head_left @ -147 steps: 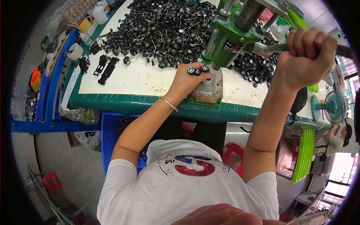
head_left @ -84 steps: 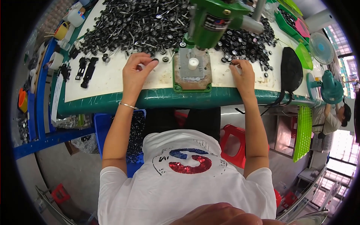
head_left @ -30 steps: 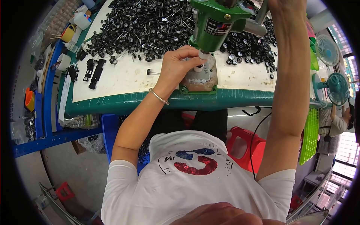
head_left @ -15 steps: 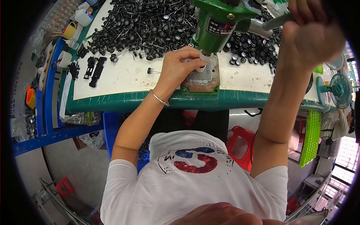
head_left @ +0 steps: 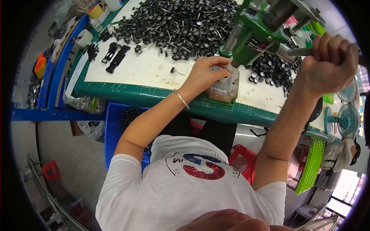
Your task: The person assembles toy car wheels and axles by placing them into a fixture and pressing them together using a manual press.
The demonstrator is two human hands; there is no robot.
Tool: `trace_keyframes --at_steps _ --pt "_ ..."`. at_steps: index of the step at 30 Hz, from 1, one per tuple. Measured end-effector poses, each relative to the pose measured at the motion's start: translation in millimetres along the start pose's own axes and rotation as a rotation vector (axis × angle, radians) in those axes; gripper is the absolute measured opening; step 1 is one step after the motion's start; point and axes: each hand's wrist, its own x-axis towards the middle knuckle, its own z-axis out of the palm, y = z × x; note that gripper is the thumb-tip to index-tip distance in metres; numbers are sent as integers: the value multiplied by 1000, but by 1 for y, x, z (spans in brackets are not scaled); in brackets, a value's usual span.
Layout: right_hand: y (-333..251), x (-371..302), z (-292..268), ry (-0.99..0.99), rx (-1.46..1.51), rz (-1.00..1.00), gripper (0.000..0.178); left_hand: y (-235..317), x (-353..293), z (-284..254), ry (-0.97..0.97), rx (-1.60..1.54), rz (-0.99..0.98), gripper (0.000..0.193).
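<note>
A green bench press (head_left: 250,44) stands at the table's front edge. Beneath its white tip (head_left: 232,67), the thumb and fingers of my left hand (head_left: 208,75) are pinched together over the base plate (head_left: 220,92). Whatever they hold there is too small and covered to make out. On the right, my right hand (head_left: 333,63) is wrapped round the press's grey lever (head_left: 300,52). One small black wheel on a thin metal axle (head_left: 175,71) lies on the white table top, left of my left hand.
Behind the press spreads a big heap of black wheels with axles (head_left: 173,29); more wheels (head_left: 269,71) lie to its right. Black chassis parts (head_left: 117,59) rest at the left. A blue bin (head_left: 111,134) is below the table edge, and a green fan (head_left: 348,121) stands far right.
The whole view has turned, so the press sits further right and the table edge slants. The lever looks closer to level, and my right hand is sharper. My left hand stays at the press tip.
</note>
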Motion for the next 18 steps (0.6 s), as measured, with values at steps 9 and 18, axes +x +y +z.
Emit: trace_keyframes --at_steps 9,18 --pt "63 52 -13 50 -24 524 21 -3 1 -11 153 -266 27 15" --pt "70 -30 -97 -82 -550 520 28 9 -55 -106 427 715 -94 25"
